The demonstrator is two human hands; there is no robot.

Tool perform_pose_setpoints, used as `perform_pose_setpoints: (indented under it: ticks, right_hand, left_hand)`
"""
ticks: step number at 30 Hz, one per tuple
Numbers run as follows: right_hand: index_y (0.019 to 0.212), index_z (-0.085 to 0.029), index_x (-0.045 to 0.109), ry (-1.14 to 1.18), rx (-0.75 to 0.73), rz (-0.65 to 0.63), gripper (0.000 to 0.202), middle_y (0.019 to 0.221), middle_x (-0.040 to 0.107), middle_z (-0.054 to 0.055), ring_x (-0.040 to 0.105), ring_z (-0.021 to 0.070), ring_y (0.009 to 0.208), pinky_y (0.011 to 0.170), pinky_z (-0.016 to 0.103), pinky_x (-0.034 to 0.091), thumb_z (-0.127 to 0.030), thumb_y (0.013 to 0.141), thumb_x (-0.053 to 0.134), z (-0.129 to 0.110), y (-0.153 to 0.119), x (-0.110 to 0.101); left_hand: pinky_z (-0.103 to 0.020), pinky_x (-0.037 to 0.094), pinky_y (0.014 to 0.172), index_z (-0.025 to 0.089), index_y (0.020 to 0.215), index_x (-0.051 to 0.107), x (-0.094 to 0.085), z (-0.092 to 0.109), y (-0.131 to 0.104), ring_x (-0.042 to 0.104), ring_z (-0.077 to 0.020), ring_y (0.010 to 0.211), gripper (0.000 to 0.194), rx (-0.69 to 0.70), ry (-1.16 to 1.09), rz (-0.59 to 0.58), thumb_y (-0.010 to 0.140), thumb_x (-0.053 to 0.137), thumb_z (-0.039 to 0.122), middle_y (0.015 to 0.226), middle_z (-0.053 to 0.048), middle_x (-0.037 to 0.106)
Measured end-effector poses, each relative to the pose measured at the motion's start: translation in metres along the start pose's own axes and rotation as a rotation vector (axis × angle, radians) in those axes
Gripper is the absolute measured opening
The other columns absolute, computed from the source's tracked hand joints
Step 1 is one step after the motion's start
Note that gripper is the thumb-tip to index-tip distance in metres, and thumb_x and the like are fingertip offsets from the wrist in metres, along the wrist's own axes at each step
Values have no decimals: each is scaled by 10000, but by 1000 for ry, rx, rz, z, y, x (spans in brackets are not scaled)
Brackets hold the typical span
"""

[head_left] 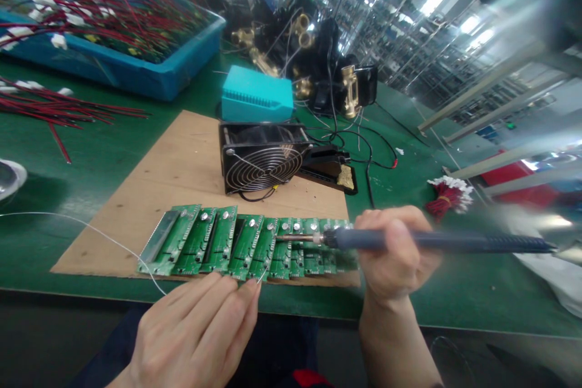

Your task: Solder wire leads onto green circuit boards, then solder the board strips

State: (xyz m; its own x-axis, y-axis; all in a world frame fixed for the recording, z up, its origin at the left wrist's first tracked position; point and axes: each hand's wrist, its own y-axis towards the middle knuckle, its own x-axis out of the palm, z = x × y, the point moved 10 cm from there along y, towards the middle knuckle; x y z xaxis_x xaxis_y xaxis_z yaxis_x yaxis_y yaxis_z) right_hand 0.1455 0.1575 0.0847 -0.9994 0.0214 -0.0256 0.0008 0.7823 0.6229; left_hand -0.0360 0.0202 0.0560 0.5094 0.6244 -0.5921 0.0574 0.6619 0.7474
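A row of several green circuit boards (247, 248) lies overlapping on a brown cardboard sheet (136, 170). My right hand (395, 251) is closed around a blue-handled soldering iron (364, 239), held nearly level. The iron's metal tip reaches over a board near the middle of the row; whether it touches is unclear. My left hand (204, 321) is at the front edge of the boards, its fingers pinching solder wire (262, 274). The wire's short end sticks out towards the same board, and its long tail runs off to the left.
Behind the boards stands a black fan (266, 163) with a wire guard, beside a soldering iron stand (330, 167). A turquoise box (257, 94) sits behind. At left is a blue bin (168, 76) of red-black wires; brass-fitted parts (350, 91) lie at the back.
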Motion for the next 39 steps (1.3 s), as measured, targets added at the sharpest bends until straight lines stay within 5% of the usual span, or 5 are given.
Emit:
perform_pose_setpoints:
  ticks: [23,30,39]
  right_hand:
    - [737,-202,657,17,32,-60,172,588,550,-48,481,109,420,404,268,361,-217,901,612,5,-4,3]
    - [681,-205,654,50,2,39,178,495,475,-51,463,120,406,378,252,328,-235,850,610,-1,1,-2]
    - [716,-174,656,27,-23,18,166,577,565,-37,494,104,416,389,251,364,-197,874,611,-5,-1,1]
  left_hand:
    - [-289,441,647,165,786,586,6,0,13,619,-132,559,181,3,51,-48,936,580,66,605,12,644]
    - [-291,438,645,160,800,605,5,1,13,621,-133,558,153,-2,56,-43,921,609,66,606,19,653]
    - [-297,435,649,193,730,540,7,0,15,585,-140,547,232,-7,68,-45,923,600,79,585,25,601]
